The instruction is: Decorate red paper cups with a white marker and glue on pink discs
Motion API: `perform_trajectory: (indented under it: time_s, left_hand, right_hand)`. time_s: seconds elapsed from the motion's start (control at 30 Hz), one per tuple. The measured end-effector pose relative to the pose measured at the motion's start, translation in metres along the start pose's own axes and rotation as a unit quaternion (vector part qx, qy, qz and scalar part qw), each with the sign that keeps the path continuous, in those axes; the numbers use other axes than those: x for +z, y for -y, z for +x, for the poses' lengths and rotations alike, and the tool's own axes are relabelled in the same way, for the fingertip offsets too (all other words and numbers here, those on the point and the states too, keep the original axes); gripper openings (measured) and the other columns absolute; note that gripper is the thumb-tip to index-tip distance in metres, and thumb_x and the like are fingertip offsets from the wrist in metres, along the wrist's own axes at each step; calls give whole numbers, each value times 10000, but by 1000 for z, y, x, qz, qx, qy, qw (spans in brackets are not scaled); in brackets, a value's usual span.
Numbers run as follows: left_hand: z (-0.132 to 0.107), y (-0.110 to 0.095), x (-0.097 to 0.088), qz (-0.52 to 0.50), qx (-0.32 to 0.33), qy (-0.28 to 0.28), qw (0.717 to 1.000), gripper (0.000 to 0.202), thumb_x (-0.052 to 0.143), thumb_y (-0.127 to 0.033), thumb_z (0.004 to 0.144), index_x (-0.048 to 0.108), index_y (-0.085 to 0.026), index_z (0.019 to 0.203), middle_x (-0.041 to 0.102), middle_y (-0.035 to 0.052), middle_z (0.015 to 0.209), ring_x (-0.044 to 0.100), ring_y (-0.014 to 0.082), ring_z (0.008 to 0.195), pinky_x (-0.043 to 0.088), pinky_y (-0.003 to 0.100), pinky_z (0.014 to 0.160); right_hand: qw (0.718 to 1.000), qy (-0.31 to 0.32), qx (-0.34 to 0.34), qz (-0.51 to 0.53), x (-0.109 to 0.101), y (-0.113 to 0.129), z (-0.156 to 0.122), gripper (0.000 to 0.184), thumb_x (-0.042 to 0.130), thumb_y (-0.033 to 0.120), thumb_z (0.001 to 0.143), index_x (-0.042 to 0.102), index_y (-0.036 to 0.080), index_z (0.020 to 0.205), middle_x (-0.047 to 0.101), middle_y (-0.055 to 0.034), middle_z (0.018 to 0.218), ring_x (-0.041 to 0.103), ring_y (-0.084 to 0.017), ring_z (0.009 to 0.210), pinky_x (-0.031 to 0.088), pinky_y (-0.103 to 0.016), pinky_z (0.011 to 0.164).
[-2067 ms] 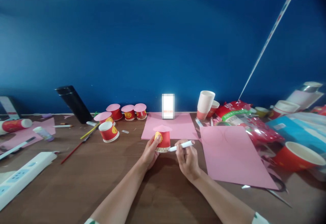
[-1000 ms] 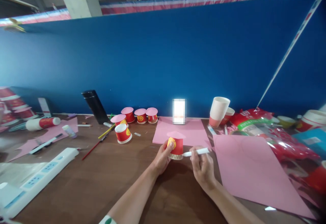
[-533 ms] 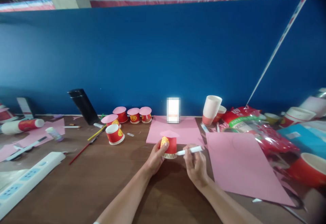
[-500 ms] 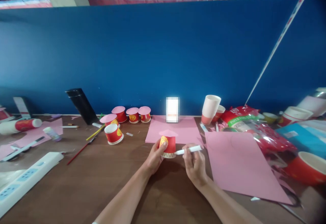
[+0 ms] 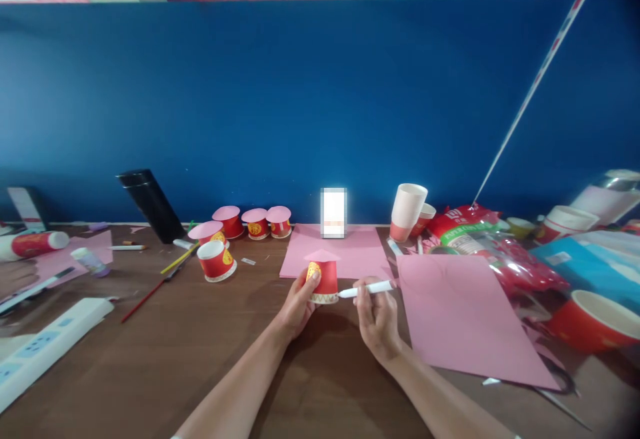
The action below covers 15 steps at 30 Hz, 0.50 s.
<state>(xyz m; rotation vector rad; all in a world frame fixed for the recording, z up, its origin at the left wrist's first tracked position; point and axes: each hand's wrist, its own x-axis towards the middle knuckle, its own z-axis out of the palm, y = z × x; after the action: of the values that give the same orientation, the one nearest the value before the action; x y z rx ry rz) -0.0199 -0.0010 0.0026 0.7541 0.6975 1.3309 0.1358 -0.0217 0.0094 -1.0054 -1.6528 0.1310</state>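
My left hand (image 5: 296,306) grips a small upturned red paper cup (image 5: 326,280) with a yellow emblem and a pink paper top, standing on the brown table (image 5: 200,352). My right hand (image 5: 376,316) pinches a white marker (image 5: 367,288), whose tip touches the cup's lower right rim. Both hands are near the table's middle, just in front of a pink paper sheet (image 5: 345,249).
Several more pink-topped red cups (image 5: 255,222) stand at the back left, one open cup (image 5: 215,260) nearer. A large pink sheet (image 5: 460,312), stacked cups (image 5: 407,211), a red bowl (image 5: 593,319) and packets lie right. A white power strip (image 5: 45,346) and pencils lie left.
The camera view shifted about while both hands kept hold of the cup and the marker. The marker tip stays at the cup's lower rim.
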Motion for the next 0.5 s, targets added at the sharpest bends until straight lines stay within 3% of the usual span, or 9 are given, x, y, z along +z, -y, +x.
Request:
perform_trajectory:
  time_s: [0.5]
  left_hand:
    - [2,5,-4,0,6,1,1000,282,661,-343,745,605,-166,958,662,35,855,626,158,771,494,303,751]
  right_hand:
    - [1000,7,-2,6,0,2,0,166,377,194,917,513,182,822,576,-22,673,567,-147,605,444,-284,620]
